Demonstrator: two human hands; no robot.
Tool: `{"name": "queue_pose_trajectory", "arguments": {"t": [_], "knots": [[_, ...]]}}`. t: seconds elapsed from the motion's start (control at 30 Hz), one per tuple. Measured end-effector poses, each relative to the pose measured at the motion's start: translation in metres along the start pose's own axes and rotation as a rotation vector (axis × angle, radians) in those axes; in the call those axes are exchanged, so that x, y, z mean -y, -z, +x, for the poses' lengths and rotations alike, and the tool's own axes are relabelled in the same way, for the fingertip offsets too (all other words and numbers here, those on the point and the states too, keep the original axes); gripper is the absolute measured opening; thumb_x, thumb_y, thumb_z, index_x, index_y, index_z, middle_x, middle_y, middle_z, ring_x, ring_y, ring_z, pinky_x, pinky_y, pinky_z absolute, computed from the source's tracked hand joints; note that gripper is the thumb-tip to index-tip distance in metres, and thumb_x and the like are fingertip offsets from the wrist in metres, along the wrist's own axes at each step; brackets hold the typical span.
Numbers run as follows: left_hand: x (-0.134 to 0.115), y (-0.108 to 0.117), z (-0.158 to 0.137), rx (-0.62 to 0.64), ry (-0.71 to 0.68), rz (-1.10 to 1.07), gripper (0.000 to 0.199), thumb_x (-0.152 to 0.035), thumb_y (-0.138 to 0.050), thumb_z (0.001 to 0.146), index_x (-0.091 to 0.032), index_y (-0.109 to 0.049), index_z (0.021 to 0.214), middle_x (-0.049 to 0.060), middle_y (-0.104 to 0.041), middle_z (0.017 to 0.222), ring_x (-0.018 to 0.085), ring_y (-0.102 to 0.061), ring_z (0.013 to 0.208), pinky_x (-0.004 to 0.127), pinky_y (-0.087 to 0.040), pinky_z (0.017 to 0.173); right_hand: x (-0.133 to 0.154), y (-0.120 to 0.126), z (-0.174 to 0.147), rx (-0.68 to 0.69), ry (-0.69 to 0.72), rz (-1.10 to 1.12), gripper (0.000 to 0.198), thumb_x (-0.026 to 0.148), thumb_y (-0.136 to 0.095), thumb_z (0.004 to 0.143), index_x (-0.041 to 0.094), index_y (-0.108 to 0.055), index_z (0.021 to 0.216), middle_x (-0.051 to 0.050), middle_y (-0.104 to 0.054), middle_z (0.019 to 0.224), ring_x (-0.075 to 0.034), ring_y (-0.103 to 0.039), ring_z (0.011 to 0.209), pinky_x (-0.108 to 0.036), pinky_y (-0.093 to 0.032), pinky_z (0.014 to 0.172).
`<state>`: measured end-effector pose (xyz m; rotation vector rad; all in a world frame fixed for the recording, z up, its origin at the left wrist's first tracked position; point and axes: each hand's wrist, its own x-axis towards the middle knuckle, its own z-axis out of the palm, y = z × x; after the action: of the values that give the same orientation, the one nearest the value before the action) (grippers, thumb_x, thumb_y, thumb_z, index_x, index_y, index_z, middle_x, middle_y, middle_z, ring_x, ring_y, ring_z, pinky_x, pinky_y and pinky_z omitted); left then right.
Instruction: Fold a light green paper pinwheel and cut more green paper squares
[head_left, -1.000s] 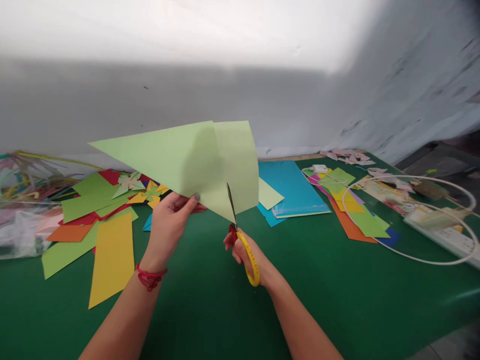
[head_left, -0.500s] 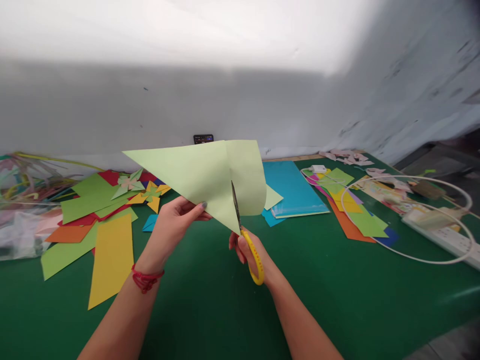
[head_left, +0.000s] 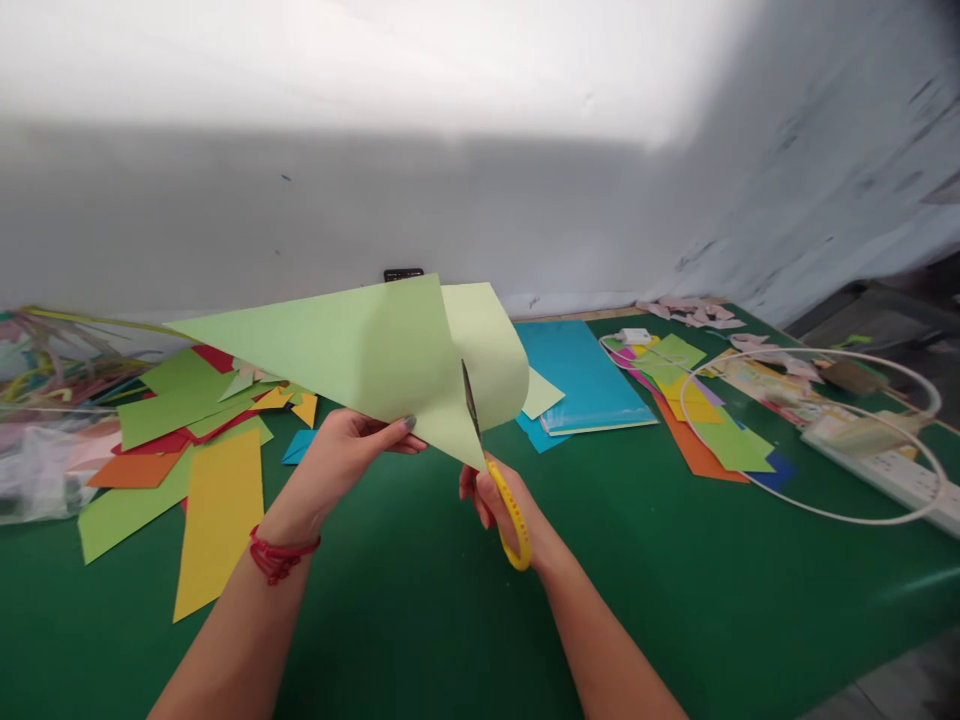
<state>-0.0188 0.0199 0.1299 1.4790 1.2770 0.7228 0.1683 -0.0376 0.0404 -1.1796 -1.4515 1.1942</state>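
A light green sheet of paper (head_left: 352,345) is held up above the table, its long point toward the left. My left hand (head_left: 352,450) pinches its lower edge, thumb in front and fingers behind. In my right hand (head_left: 510,500) is a pair of scissors with yellow handles (head_left: 513,520); the fingers are wrapped round the handles and partly hidden. The dark blade lies across the paper along a cut. To the right of the cut, a paler flap of the sheet (head_left: 491,350) curls away.
On the left lie coloured papers, including a yellow sheet (head_left: 219,520), beside a clear plastic bag (head_left: 52,475). A blue pack (head_left: 585,380) lies behind on the right. Farther right are more papers (head_left: 712,420), a white cable (head_left: 810,520) and a power strip (head_left: 885,470). A phone (head_left: 403,274) leans at the wall.
The paper's left point has swung left and slightly down, and the cut has opened wider at the top. My left hand has shifted slightly left; the scissors have barely moved.
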Motion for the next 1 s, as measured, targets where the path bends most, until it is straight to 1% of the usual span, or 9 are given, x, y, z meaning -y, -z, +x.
{"name": "queue_pose_trajectory", "arguments": {"t": [0.13, 0.37, 0.5, 0.63, 0.8, 0.9, 1.0], "knots": [[0.0008, 0.0003, 0.0005, 0.010, 0.002, -0.028, 0.023, -0.039, -0.061, 0.071, -0.020, -0.071, 0.066, 0.004, -0.072, 0.071, 0.019, -0.067, 0.070, 0.028, -0.053, 0.071, 0.0003, -0.0006, -0.0013, 0.013, -0.037, 0.003, 0.055, 0.069, -0.032, 0.077, 0.017, -0.049, 0.077, 0.002, -0.049, 0.060, -0.006, -0.036, 0.039, -0.023, -0.031, 0.042], [0.0002, 0.0011, 0.0006, 0.008, 0.024, -0.019, 0.025, -0.041, -0.060, 0.071, -0.018, -0.071, 0.067, 0.006, -0.072, 0.071, 0.019, -0.067, 0.067, 0.028, -0.054, 0.067, 0.0017, -0.0020, -0.0009, 0.002, -0.087, 0.048, 0.054, 0.072, -0.037, 0.072, 0.018, -0.045, 0.072, 0.006, -0.041, 0.048, -0.006, -0.035, 0.036, -0.022, -0.032, 0.039], [0.0006, 0.0021, 0.0007, 0.006, 0.021, 0.013, 0.026, -0.042, -0.060, 0.071, -0.018, -0.071, 0.065, 0.006, -0.072, 0.070, 0.019, -0.067, 0.067, 0.028, -0.053, 0.069, 0.0039, -0.0018, -0.0011, 0.001, -0.107, 0.035, 0.054, 0.073, -0.037, 0.071, 0.019, -0.043, 0.071, 0.007, -0.040, 0.046, -0.006, -0.035, 0.036, -0.021, -0.032, 0.039], [0.0012, 0.0025, 0.0008, 0.004, 0.010, -0.006, 0.024, -0.040, -0.061, 0.070, -0.019, -0.071, 0.066, 0.005, -0.071, 0.069, 0.019, -0.067, 0.068, 0.028, -0.053, 0.070, 0.0055, -0.0015, -0.0011, 0.008, -0.117, 0.018, 0.053, 0.072, -0.037, 0.072, 0.019, -0.043, 0.071, 0.007, -0.038, 0.046, -0.006, -0.035, 0.036, -0.020, -0.032, 0.039], [0.0000, 0.0032, 0.0005, 0.015, -0.007, -0.010, 0.021, -0.039, -0.061, 0.071, -0.021, -0.070, 0.065, 0.003, -0.071, 0.069, 0.017, -0.067, 0.069, 0.024, -0.051, 0.071, 0.0045, -0.0031, -0.0009, -0.005, -0.111, 0.015, 0.052, 0.071, -0.038, 0.072, 0.019, -0.041, 0.069, 0.007, -0.037, 0.049, -0.005, -0.034, 0.035, -0.019, -0.031, 0.036], [-0.0017, 0.0038, -0.0007, 0.018, 0.002, 0.045, 0.026, -0.042, -0.058, 0.073, -0.021, -0.071, 0.063, 0.004, -0.072, 0.069, 0.018, -0.067, 0.070, 0.024, -0.051, 0.072, 0.0036, -0.0043, -0.0008, -0.032, -0.104, 0.006, 0.053, 0.072, -0.039, 0.071, 0.019, -0.041, 0.069, 0.005, -0.040, 0.054, -0.005, -0.036, 0.034, -0.019, -0.029, 0.034], [-0.0027, 0.0042, -0.0020, 0.009, 0.013, 0.086, 0.029, -0.044, -0.057, 0.073, -0.020, -0.071, 0.064, 0.005, -0.071, 0.069, 0.019, -0.066, 0.068, 0.025, -0.051, 0.068, 0.0030, -0.0043, -0.0005, -0.023, -0.107, 0.005, 0.053, 0.072, -0.039, 0.071, 0.018, -0.042, 0.070, 0.005, -0.040, 0.054, -0.005, -0.037, 0.034, -0.019, -0.030, 0.034]]}}
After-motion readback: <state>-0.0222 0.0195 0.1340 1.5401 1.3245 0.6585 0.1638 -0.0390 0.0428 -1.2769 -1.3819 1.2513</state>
